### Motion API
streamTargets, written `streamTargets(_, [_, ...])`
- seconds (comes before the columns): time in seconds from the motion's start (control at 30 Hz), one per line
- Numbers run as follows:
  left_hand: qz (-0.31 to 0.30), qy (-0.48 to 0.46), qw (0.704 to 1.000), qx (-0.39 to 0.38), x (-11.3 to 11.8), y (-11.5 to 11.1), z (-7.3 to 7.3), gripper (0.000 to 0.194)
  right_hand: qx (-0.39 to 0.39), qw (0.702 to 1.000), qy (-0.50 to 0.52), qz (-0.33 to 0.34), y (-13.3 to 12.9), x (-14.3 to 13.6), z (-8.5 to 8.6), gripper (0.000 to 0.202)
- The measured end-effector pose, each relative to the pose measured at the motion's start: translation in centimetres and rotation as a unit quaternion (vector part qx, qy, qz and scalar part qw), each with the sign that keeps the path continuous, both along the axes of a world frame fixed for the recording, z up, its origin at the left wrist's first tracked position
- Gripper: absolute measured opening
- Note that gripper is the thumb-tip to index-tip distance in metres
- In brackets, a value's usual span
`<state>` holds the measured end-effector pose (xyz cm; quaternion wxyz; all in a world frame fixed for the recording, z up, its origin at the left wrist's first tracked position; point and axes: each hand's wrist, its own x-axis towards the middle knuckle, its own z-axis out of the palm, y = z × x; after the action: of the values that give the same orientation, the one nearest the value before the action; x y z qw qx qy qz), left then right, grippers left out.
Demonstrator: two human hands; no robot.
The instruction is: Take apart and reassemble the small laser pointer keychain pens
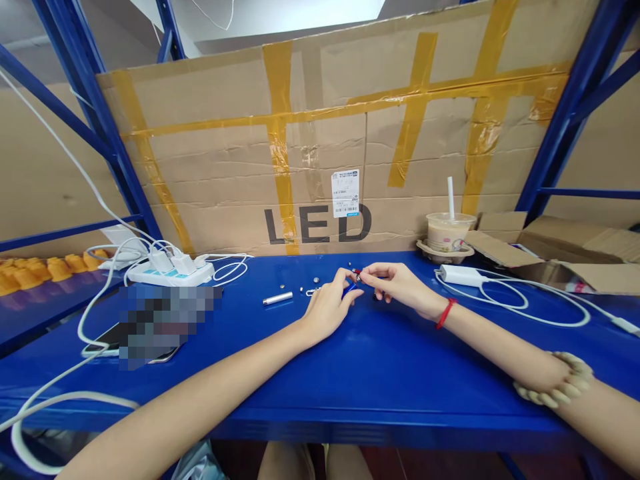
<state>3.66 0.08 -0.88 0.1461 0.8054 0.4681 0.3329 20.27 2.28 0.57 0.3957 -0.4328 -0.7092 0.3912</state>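
Note:
My left hand (330,300) is closed around a small blue piece (353,288), its kind mostly hidden by the fingers. At the same spot, my right hand (397,285) pinches a tiny shiny part with a bit of red (357,272), too small to name. The fingertips of both hands almost meet above the blue shelf (400,373). To the left of my left hand lies a silver metal tube (278,299). Between the tube and that hand are a small metal clasp (311,292) and a small round metal part (316,280).
A white power strip (170,273) with plugs and cables stands at the left, behind a partly blurred phone (107,337). A drink cup with a straw (447,233), a white adapter (461,275) and an open cardboard box (575,247) sit at the right. Taped cardboard (215,167) forms the back.

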Motion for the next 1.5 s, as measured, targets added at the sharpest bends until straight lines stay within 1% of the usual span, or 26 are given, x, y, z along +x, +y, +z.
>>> streamTargets(0.17, [0.0,-0.011,1.0,0.001,0.1,-0.1,0.2,0.024,-0.001,1.0,0.002,0.012,-0.2,0.0,0.2,0.041])
streamTargets(0.27, [-0.005,-0.003,1.0,0.008,0.1,-0.3,0.3,0.025,-0.019,1.0,-0.009,0.019,-0.1,0.2,0.3,0.042])
streamTargets(0.43, [-0.016,0.012,1.0,0.021,0.0,-0.4,0.4,0.023,-0.044,0.998,-0.029,0.016,0.0,0.7,0.7,0.037])
streamTargets(0.6, [-0.04,0.018,0.999,0.03,0.0,-0.3,0.2,0.022,-0.095,0.995,-0.033,0.017,0.0,0.9,0.7,0.037])
streamTargets(0.73, [-0.058,0.029,0.997,0.048,0.1,-0.2,0.1,0.021,-0.097,0.994,-0.032,0.033,0.2,1.1,0.5,0.037])
streamTargets(0.87, [-0.047,0.042,0.996,0.06,0.1,-0.3,0.1,0.019,-0.103,0.993,-0.052,0.033,0.2,1.2,0.5,0.039])
streamTargets(0.97, [-0.034,0.072,0.995,0.063,0.1,-0.5,0.2,0.019,-0.108,0.991,-0.066,0.03,0.1,1.2,0.5,0.04])
streamTargets(1.1, [-0.026,0.091,0.993,0.064,0.0,-0.5,0.4,0.022,-0.071,0.995,-0.066,0.018,0.0,0.9,0.4,0.039])
streamTargets(1.27, [-0.014,0.058,0.997,0.055,0.2,-0.1,0.3,0.023,0.003,1.0,-0.011,-0.009,0.1,0.3,0.1,0.039])
streamTargets(1.37, [-0.019,0.023,0.999,0.046,0.2,0.1,0.2,0.025,0.065,0.998,0.018,0.009,0.0,0.3,0.2,0.04])
streamTargets(1.5, [-0.018,-0.003,0.999,0.03,0.2,0.3,0.2,0.025,0.171,0.984,-0.02,0.041,0.1,0.8,0.5,0.035])
